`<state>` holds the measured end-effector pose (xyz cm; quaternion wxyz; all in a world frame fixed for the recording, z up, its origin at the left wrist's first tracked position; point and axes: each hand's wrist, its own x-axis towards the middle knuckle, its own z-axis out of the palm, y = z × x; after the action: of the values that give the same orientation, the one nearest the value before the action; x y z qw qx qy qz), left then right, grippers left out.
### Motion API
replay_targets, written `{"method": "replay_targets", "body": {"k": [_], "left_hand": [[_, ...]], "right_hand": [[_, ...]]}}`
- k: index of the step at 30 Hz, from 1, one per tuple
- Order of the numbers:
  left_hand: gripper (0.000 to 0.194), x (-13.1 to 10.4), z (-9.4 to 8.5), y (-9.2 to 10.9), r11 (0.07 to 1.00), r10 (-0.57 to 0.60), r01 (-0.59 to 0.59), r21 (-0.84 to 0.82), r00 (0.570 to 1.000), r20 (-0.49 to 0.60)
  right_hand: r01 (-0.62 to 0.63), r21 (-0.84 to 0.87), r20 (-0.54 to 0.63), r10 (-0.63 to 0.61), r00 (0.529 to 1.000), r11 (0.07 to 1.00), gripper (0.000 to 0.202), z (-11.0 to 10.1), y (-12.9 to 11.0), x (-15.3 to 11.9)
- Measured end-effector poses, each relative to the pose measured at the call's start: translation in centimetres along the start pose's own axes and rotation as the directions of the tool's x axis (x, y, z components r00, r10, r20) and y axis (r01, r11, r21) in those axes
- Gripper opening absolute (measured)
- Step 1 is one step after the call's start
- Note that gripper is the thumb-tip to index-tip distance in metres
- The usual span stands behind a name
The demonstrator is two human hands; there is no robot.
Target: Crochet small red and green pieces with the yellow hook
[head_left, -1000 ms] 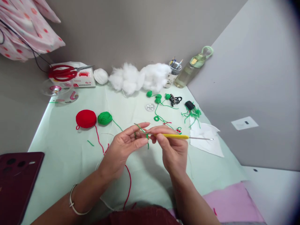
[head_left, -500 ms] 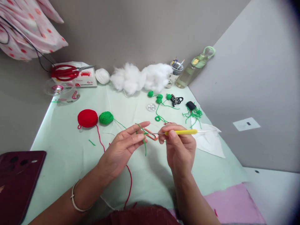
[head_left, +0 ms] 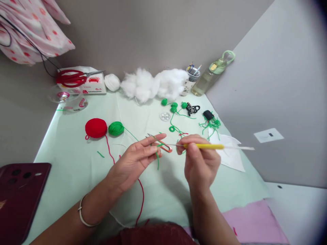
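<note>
My left hand pinches green yarn between thumb and fingers, with a short tail hanging below the fingertips. In my right hand is a crochet hook with a yellow handle; its thin metal shaft points left and its tip reaches the green yarn at my left fingertips. A strand runs from the green yarn ball towards my left hand. Small orange-handled scissors lie on the table behind the hook, partly hidden by my left fingers.
A red yarn ball sits at the left. White stuffing, a pen cup and a bottle line the back. Green crocheted pieces and a black hair clip lie beyond my hands. A dark red phone is at lower left.
My right hand has moved a little to the right with the hook, so more of the metal shaft shows near my left fingers. My left hand has barely shifted.
</note>
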<state>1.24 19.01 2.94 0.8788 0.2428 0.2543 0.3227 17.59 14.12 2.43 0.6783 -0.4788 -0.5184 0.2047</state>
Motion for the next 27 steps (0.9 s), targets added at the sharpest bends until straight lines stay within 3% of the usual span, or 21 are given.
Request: {"method": "replay_targets", "body": {"k": [2, 4, 7, 11, 13, 15, 17, 19, 21, 23, 25, 27], "left_hand": [[0.033, -0.1, -0.2, 0.1, 0.998, 0.023, -0.023, 0.061, 1.000, -0.012], [0.038, -0.1, -0.2, 0.0, 0.990, 0.049, -0.048, 0.133, 0.999, -0.008], [0.041, -0.1, 0.0, -0.3, 0.977, 0.080, -0.082, 0.195, 0.997, 0.013], [0.039, 0.0, 0.1, 0.0, 0.970, 0.106, -0.103, 0.218, 0.994, -0.004], [0.034, 0.0, 0.2, -0.1, 0.967, 0.137, -0.122, 0.225, 0.989, -0.052], [0.034, 0.0, 0.3, -0.3, 0.970, 0.155, -0.131, 0.207, 0.982, -0.109], [0.039, 0.1, 0.3, -0.6, 0.981, 0.137, -0.115, 0.155, 0.981, -0.139], [0.037, 0.1, 0.3, -0.7, 0.993, 0.082, -0.071, 0.092, 0.989, -0.121], [0.030, 0.2, 0.2, -0.5, 0.999, 0.032, -0.028, 0.045, 0.995, -0.090], [0.027, 0.2, 0.1, -0.2, 0.999, 0.017, -0.014, 0.035, 0.996, -0.083], [0.033, 0.1, 0.0, -0.2, 0.994, 0.066, -0.056, 0.089, 0.991, -0.118], [0.044, -0.1, 0.1, -0.5, 0.975, 0.167, -0.138, 0.177, 0.973, -0.162]], "right_hand": [[-0.133, 0.169, 0.015, 0.132, 0.991, 0.977, 0.018, -0.1, -0.1, 0.4], [-0.200, 0.227, 0.105, 0.180, 0.978, 0.953, 0.017, 0.1, -0.1, 0.4], [-0.206, 0.181, 0.182, 0.173, 0.968, 0.962, 0.013, 0.5, 0.0, 0.0], [-0.176, 0.131, 0.163, 0.153, 0.975, 0.976, 0.015, 0.5, -0.1, -0.3], [-0.104, 0.059, 0.166, 0.093, 0.982, 0.993, 0.018, 0.6, -0.2, -0.5], [0.046, -0.123, 0.192, -0.022, 0.981, 0.991, 0.024, 0.8, -0.2, -1.0], [0.254, -0.325, 0.237, -0.181, 0.954, 0.911, 0.033, 1.0, -0.1, -1.5], [0.365, -0.413, 0.262, -0.275, 0.925, 0.835, 0.037, 1.0, 0.0, -1.6], [0.296, -0.341, 0.201, -0.239, 0.950, 0.892, 0.032, 0.7, -0.1, -1.3], [0.101, -0.157, 0.101, -0.086, 0.991, 0.982, 0.022, 0.3, -0.1, -0.6], [-0.065, 0.014, 0.055, 0.064, 0.996, 0.998, 0.018, 0.2, -0.2, -0.2], [-0.089, -0.001, 0.075, 0.089, 0.993, 0.996, 0.018, 0.4, -0.2, -0.4]]}}
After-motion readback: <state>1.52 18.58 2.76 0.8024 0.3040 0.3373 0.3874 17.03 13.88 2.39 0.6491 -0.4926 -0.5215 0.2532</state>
